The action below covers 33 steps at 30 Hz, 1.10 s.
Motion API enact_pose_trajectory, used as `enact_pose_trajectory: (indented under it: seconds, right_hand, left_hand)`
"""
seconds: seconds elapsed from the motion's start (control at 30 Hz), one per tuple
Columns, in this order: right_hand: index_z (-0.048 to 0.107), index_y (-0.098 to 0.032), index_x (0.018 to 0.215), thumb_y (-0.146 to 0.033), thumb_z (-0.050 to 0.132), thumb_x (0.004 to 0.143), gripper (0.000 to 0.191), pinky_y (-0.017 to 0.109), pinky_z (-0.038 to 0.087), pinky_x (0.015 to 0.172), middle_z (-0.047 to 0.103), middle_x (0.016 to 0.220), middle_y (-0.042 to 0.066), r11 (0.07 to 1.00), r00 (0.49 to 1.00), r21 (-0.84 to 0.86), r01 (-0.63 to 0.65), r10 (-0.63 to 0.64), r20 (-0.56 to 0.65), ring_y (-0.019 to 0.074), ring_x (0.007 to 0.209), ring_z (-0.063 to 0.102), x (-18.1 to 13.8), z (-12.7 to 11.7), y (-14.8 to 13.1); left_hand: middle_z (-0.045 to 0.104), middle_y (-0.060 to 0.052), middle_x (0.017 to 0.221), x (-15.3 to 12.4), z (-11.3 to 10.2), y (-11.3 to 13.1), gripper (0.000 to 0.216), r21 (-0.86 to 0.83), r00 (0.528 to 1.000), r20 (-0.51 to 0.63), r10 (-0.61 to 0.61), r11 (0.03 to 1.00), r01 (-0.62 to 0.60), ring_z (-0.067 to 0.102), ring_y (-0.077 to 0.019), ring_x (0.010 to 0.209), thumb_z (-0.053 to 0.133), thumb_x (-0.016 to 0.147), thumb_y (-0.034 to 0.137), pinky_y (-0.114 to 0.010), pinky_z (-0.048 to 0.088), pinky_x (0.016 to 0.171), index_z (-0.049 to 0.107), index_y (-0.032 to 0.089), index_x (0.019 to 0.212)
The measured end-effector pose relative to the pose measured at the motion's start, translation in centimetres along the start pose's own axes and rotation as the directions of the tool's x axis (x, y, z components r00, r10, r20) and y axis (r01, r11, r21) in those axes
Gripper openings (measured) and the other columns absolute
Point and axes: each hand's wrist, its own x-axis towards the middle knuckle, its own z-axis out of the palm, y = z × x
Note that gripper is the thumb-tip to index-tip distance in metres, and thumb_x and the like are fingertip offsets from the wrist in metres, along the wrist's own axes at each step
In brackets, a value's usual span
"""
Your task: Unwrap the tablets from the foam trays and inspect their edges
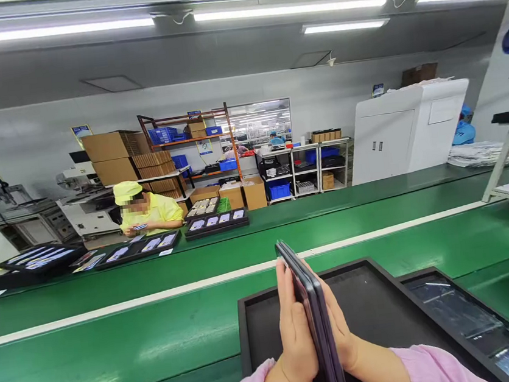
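Between my two palms stands a pair of slim dark tablet-like slabs, upright and face to face, with their narrow edges toward me. My left hand presses flat along the left side, fingers together and pointing forward. From the other side my right hand presses in; the slabs hide part of its fingers. Both hands are above a large black tray on the green work surface. To its right, a second black tray holds shiny, dark glass-like panels.
A green conveyor-like bench with a white strip runs across. Beyond it a person in yellow handles a small flat item beside black trays of phone-like pieces. A white-legged stand rises at the right.
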Motion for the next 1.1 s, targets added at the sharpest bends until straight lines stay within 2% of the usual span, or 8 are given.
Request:
enact_pose_trajectory:
  seconds: [0.13,0.3,0.43,0.57,0.7,0.87,1.0,1.1]
  right_hand:
    - [0.047,-0.024,0.126,-0.05,0.044,0.088,0.046,0.04,0.027,0.11,0.042,0.135,0.004,0.974,0.976,0.107,-0.201,0.209,-0.066,0.0207,0.126,0.036,0.5,0.8,-1.6]
    - [0.05,-0.02,0.119,-0.062,0.05,0.077,0.059,0.043,0.024,0.11,0.047,0.13,0.008,0.904,0.894,0.103,-0.415,0.426,-0.138,0.0237,0.123,0.039,0.6,0.6,0.3]
    - [0.047,-0.018,0.124,-0.05,0.041,0.084,0.051,0.046,0.03,0.106,0.049,0.128,0.011,0.92,0.915,-0.044,-0.39,0.381,-0.133,0.0237,0.12,0.043,1.0,0.0,2.2]
    - [0.048,-0.021,0.127,-0.018,0.035,0.085,0.044,0.046,0.035,0.103,0.042,0.135,0.009,0.904,0.983,-0.426,0.033,0.049,0.18,0.0225,0.124,0.039,2.4,-2.0,2.1]
    - [0.055,-0.02,0.119,0.002,0.045,0.069,0.055,0.05,0.029,0.105,0.037,0.138,0.01,0.547,0.69,-0.597,0.587,0.048,0.723,0.0274,0.129,0.028,4.5,-3.9,-0.3]
    - [0.063,-0.018,0.09,0.005,0.047,0.075,0.032,0.052,0.028,0.104,0.06,0.113,0.011,0.41,0.521,-0.513,0.754,0.103,0.848,0.0257,0.117,0.046,6.5,-5.8,-3.5]
    - [0.062,-0.022,0.089,-0.009,0.047,0.082,0.021,0.045,0.035,0.099,0.065,0.095,0.007,0.356,0.578,-0.583,0.731,0.131,0.805,0.0219,0.098,0.055,6.6,-8.8,-5.8]
    - [0.063,-0.022,0.083,-0.031,0.055,0.081,0.012,0.035,0.047,0.076,0.064,0.081,0.007,0.364,0.763,-0.724,0.586,0.054,0.644,0.022,0.078,0.056,6.2,-10.5,-7.3]
  left_hand:
    - [0.036,0.0,0.14,1.3,1.6,1.4,0.049,-0.19,0.904,-0.061,-0.423,0.894,0.406,0.028,-0.0175,0.132,0.05,0.084,0.045,-0.03,0.024,0.111,0.046,0.026,0.129]
    - [0.046,-0.003,0.134,1.9,2.1,0.2,0.036,-0.417,0.692,-0.117,-0.712,0.668,0.617,0.04,-0.0163,0.124,0.042,0.09,0.032,-0.03,0.029,0.109,0.051,0.021,0.123]
    - [0.05,-0.005,0.13,2.2,1.7,-1.2,0.035,-0.436,0.689,-0.108,-0.717,0.657,0.615,0.044,-0.0186,0.122,0.052,0.085,0.039,-0.03,0.032,0.107,0.058,0.019,0.114]
    - [0.058,-0.007,0.12,2.0,1.1,-2.8,0.036,-0.444,0.717,-0.089,-0.692,0.671,0.593,0.046,-0.0232,0.119,0.058,0.079,0.045,-0.035,0.034,0.106,0.063,0.018,0.102]
    - [0.059,-0.006,0.118,1.7,0.5,-4.7,0.036,-0.394,0.745,-0.04,-0.666,0.696,0.601,0.045,-0.0256,0.12,0.06,0.075,0.044,-0.037,0.035,0.102,0.063,0.018,0.1]
    - [0.06,-0.012,0.115,2.6,-1.3,-5.8,0.04,-0.152,0.719,-0.04,-0.694,0.715,0.682,0.049,-0.0283,0.114,0.067,0.063,0.036,-0.044,0.032,0.1,0.062,0.016,0.098]
    - [0.063,-0.013,0.106,4.4,-3.7,-5.3,0.035,-0.278,0.639,-0.033,-0.769,0.621,0.733,0.055,-0.0257,0.106,0.064,0.065,0.036,-0.043,0.035,0.095,0.061,0.015,0.094]
    - [0.065,-0.012,0.1,4.9,-4.6,-4.5,0.039,-0.411,0.64,0.115,-0.76,0.55,0.727,0.057,-0.0262,0.103,0.067,0.065,0.047,-0.043,0.038,0.094,0.063,0.015,0.087]
